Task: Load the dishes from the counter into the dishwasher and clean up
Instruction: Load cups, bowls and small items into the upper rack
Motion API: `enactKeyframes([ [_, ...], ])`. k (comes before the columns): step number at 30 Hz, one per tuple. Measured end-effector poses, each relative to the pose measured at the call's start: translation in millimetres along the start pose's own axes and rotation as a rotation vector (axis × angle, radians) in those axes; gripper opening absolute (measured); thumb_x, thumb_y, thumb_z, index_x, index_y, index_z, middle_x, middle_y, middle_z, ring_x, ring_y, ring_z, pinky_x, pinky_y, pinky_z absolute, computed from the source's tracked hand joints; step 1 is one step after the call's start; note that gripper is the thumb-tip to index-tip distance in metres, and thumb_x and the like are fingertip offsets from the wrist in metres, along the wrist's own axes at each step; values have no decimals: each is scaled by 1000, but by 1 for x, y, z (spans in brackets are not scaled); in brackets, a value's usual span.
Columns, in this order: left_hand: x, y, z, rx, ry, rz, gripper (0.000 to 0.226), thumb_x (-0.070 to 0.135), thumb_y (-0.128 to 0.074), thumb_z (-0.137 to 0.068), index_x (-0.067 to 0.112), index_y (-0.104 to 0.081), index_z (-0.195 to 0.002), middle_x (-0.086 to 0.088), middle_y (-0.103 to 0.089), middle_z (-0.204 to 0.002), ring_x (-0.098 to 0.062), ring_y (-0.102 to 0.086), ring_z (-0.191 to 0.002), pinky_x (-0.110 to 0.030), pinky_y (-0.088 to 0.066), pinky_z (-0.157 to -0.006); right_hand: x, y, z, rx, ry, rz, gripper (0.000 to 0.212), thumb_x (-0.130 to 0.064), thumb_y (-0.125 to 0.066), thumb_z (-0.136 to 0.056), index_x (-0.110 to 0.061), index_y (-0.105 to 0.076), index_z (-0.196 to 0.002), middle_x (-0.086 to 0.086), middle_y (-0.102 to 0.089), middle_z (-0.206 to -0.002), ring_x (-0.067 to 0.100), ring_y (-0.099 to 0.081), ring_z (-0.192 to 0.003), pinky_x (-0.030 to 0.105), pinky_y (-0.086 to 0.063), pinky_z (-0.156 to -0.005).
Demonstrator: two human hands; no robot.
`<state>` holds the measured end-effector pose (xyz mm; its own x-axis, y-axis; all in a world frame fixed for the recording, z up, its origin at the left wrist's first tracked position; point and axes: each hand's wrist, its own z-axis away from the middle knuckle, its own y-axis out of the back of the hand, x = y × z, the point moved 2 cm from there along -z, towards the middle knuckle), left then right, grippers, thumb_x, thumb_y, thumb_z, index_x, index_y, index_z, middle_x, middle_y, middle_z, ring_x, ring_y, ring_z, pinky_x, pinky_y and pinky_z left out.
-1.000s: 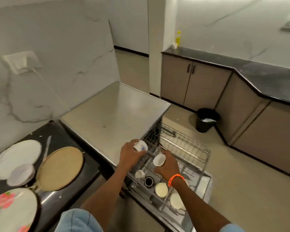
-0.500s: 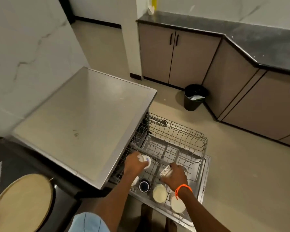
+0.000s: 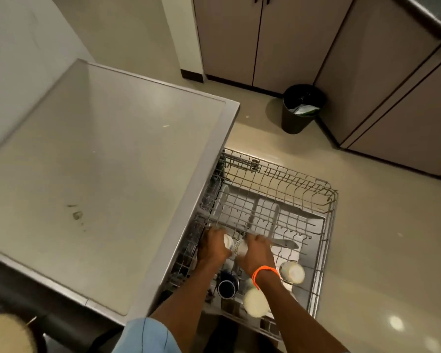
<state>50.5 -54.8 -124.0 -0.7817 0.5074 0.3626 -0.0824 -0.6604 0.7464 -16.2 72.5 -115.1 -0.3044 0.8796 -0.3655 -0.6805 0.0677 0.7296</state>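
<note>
The dishwasher's wire rack (image 3: 326,217) is pulled out over the floor. My left hand (image 3: 213,247) grips a small white cup with a blue mark (image 3: 228,242), turned on its side low in the rack's near left part. My right hand (image 3: 256,252), with an orange band at the wrist, grips a patterned white cup (image 3: 240,247) right beside it; the two cups nearly touch. A dark blue cup (image 3: 227,286) and two cream cups (image 3: 255,300) (image 3: 292,272) sit in the rack near my forearms.
The steel dishwasher top (image 3: 99,174) fills the left. A black waste bin (image 3: 302,108) stands on the floor by brown cabinets (image 3: 260,39). A round wooden board's edge (image 3: 5,332) shows at the bottom left on the dark counter.
Both hands have carried their cups from above the dishwasher's edge down into the rack and closer together. The view has tilted down, so the counter's plates have left the frame.
</note>
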Motion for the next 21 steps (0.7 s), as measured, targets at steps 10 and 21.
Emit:
enactKeyframes([
  [10,-18,-23,-32,3,-53,-158,53,25,-83,-79,28,-60,-127,-1,-52,-136,-23,-57,-119,-36,-55,-91,7,-33,-33,-40,-28,83,78,-29,-78,-75,-23,-42,-144,14,-41,-139,35,-31,-133,40,-41,-107],
  [21,-26,-41,-44,-69,-98,-183,52,27,-79,-82,29,-59,-130,-1,-52,-136,-22,-54,-120,-33,-50,-93,9,-59,-50,-56,-59,93,79,-16,-76,-78,-21,-37,-147,15,-35,-148,38,-27,-137,41,-48,-99],
])
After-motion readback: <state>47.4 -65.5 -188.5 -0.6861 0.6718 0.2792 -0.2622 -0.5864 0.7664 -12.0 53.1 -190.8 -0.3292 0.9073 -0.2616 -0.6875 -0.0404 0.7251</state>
